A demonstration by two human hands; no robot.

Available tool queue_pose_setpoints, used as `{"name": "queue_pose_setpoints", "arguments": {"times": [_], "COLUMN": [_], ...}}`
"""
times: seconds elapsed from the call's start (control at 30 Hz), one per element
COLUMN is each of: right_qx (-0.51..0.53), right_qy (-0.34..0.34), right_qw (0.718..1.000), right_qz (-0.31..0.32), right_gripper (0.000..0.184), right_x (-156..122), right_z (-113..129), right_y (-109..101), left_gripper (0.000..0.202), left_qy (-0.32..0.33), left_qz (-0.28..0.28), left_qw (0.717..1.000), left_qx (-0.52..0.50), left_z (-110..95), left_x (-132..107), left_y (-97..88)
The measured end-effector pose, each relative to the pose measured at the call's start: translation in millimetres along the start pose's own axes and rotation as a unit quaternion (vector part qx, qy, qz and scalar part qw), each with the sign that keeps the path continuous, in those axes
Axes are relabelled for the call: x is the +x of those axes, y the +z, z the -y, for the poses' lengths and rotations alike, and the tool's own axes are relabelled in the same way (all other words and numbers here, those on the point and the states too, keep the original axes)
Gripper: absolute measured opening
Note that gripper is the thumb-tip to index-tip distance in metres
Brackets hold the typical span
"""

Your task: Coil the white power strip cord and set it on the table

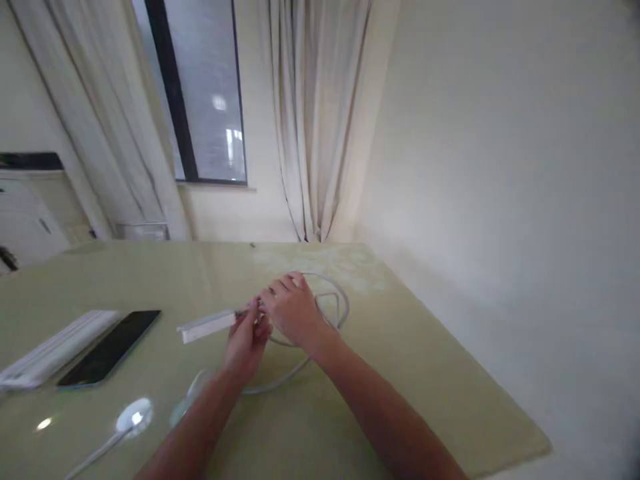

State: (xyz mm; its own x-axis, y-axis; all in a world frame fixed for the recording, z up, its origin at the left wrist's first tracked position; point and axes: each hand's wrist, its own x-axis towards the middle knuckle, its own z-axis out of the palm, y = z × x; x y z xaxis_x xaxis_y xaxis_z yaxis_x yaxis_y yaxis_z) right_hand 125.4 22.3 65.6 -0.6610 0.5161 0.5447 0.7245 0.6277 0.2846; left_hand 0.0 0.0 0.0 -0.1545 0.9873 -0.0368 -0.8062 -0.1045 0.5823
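Pale glossy table (410, 333), curtains (313, 120) beyond. White bar (207, 327) juts above it from left hand (247, 343), fingers pinching its end; right hand (293, 307) curls alongside, grip hidden. Probably light, rigid; grey cable (285, 382) springy. Best gripped mid-body.

Soft, fairly even light falls on my left hand (246, 345) and right hand (294, 311), though they smudge together where they meet. Nearer me, left of my grip, glare burns white on the table (425, 373) and the disc (133, 417). Beyond my grip, the window (205, 73) carries pale reflections. Rightward, the wall (500, 200) dims to grey, darkest at the far edge. Wide-lens stretch leans the curtain (100, 113) ahead and left.
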Motion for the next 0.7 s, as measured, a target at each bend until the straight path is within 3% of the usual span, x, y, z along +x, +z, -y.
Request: {"name": "queue_pose_setpoints", "arguments": {"times": [0.27,0.4,0.53,0.7], "right_qx": [0.04,0.057,0.069,0.137], "right_qy": [-0.043,-0.06,-0.037,0.019], "right_qw": [0.998,0.996,0.996,0.989], "right_qz": [0.03,0.031,0.052,0.057], "right_gripper": [0.011,0.011,0.011,0.016], "right_x": [-2,-6,-14,-21], "right_z": [-24,-57,-91,-110], "right_y": [-11,0,2,-25], "left_gripper": [0.037,0.027,0.014,0.016], "left_qy": [-0.057,-0.081,-0.067,-0.04], "left_qz": [0.012,0.014,-0.014,-0.043], "left_qw": [0.998,0.996,0.997,0.998], "left_qx": [-0.008,-0.02,-0.019,0.011], "left_z": [-11,2,15,14], "left_x": [-10,1,14,18], "left_y": [-1.8,2.2,4.0,1.8]}}
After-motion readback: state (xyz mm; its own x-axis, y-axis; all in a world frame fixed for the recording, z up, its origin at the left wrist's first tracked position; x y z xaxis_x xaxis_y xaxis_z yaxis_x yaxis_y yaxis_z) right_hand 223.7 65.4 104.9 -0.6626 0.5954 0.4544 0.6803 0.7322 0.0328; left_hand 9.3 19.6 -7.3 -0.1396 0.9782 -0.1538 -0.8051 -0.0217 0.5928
